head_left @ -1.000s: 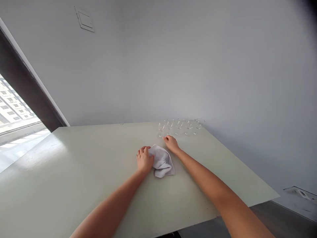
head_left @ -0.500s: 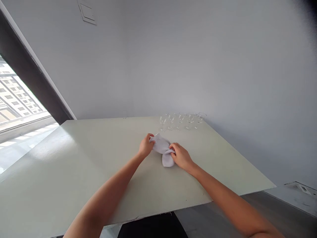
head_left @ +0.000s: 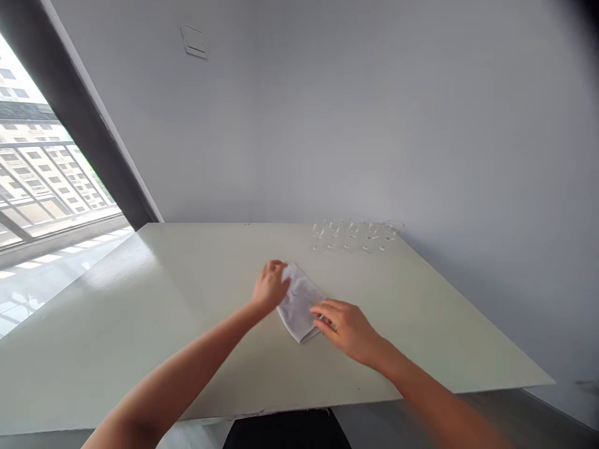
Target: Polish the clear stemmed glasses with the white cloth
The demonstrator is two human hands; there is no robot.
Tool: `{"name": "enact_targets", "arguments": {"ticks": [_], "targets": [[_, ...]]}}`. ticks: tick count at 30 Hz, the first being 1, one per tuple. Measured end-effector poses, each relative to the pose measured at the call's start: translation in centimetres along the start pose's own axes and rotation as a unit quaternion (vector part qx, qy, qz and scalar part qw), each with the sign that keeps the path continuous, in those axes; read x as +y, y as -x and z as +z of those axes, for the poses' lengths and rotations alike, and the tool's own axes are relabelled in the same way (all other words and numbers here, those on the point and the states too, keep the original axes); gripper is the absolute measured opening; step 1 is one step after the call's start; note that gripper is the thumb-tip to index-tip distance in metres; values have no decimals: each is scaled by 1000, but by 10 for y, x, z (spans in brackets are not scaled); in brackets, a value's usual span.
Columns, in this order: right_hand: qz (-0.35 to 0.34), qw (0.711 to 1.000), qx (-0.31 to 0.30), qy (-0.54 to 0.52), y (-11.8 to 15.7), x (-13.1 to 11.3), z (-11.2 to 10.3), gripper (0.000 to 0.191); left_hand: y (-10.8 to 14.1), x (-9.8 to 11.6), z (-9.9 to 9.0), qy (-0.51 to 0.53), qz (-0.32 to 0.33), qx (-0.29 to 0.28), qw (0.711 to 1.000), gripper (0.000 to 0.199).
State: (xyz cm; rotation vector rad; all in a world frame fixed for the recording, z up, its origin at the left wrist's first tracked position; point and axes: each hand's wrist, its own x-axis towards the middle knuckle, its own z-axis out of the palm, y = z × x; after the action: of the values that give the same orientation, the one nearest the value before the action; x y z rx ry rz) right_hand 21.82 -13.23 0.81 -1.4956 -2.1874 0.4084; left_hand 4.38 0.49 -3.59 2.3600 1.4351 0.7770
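Blurred right forearm (head_left: 435, 405) cut off by the picture's bottom edge, cloth (head_left: 299, 305) partly hidden under right fingers (head_left: 325, 315), far glasses (head_left: 353, 236) too faint for detail

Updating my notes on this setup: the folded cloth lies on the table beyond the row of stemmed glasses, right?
No: the head view shows the folded cloth on the table in front of the row of stemmed glasses, not beyond it.

Cloth (head_left: 299, 304) on table (head_left: 196, 274), row of stemmed glasses (head_left: 353, 237) behind it, wall (head_left: 299, 125) beyond, window (head_left: 42, 174) left
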Motion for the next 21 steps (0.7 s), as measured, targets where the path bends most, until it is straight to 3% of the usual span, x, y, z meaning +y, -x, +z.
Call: {"name": "enact_targets", "arguments": {"ticks": [4,8,11,14,18,21], "targets": [[86,992,63,-61,-18,41,11,25,35,19,26,-15,45,-148,988,72],[162,974,105,-118,-21,74,21,26,23,10,40,-42,100,-184,977,73],[209,961,102,-147,-17,86,20,30,-8,-14,40,-56,164,-200,964,66],[233,956,98,-147,-13,90,14,34,-45,-41,35,-88,169,-227,955,67],[254,959,82,-98,-10,95,12,36,-86,-86,19,-146,88,-240,956,68],[242,966,72,-53,-10,104,16,36,-101,-133,-7,-182,-3,-216,959,65]]}}
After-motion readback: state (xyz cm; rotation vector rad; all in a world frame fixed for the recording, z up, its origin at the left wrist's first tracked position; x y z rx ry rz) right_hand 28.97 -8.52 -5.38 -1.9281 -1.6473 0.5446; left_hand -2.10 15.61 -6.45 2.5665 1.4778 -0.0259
